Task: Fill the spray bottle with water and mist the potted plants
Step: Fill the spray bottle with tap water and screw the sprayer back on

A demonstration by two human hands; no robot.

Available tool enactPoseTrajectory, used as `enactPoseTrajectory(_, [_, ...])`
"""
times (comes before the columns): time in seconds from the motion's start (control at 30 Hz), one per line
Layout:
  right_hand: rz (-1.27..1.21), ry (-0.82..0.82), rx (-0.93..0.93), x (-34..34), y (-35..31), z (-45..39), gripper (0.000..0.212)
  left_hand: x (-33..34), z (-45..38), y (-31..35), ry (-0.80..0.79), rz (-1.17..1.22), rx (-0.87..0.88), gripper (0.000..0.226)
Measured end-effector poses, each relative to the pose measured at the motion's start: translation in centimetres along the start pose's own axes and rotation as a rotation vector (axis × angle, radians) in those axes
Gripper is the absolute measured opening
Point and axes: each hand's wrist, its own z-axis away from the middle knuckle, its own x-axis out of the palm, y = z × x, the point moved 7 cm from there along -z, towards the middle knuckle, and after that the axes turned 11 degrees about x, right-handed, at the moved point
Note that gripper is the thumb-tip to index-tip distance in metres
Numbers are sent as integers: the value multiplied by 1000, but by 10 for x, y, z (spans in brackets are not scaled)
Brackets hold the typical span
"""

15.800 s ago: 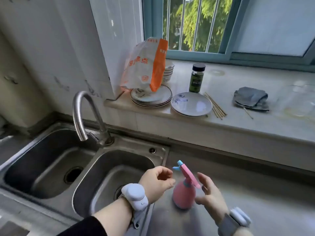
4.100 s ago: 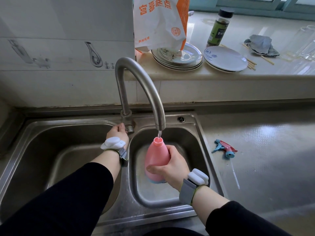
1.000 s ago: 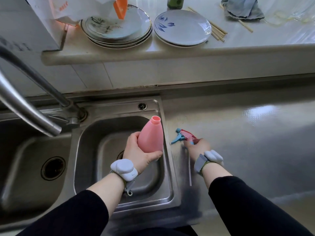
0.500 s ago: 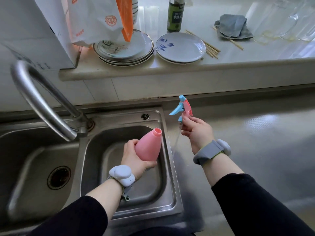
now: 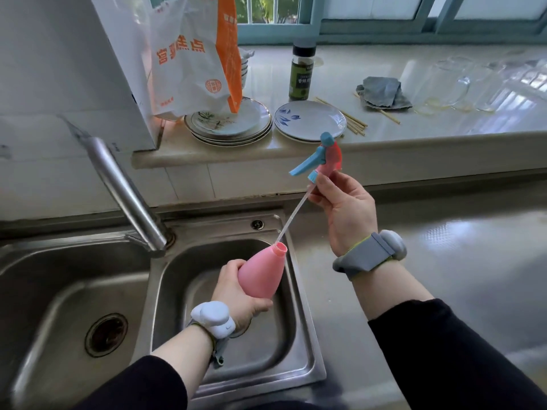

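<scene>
The left hand [image 5: 241, 294] grips the pink bottle [image 5: 263, 273] round its wide lower body, fingers and thumb curled about it, and holds it tilted over the right basin of the sink [image 5: 307, 344], open neck pointing up and to the right. The right hand [image 5: 344, 211] is raised above the worktop's [image 5: 444, 276] left end, by the sink's rim, its fingers pinching the base of the pink and blue spray head [image 5: 322, 158]. From that head a thin clear dip tube [image 5: 293, 216] slants down and left, its tip at the bottle's mouth. The tap [image 5: 124, 193] stands at the back edge of the sink, spout angled away from the bottle.
</scene>
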Motion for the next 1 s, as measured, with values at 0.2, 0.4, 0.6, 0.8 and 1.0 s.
enactPoseTrajectory(0.2, [-2, -4, -108, 9, -18, 19, 9, -8, 8, 8, 9, 43, 1, 75])
enactPoseTrajectory(0.4, [130, -44, -75, 16, 3, 34, 13, -18, 15, 30, -7, 108, 37, 73])
enactPoseTrajectory(0.6, [95, -126, 21, 21, 27, 41, 17, -25, 17, 66, -14, 112, 99, 79])
enactPoseTrajectory(0.8, [33, -204, 88, 21, 25, 45, 33, -27, 21, 94, -9, 141, 143, 82])
enactPoseTrajectory(1.0, [43, -229, 130, 18, 21, 49, 34, -27, 26, 105, -22, 139, 154, 82])
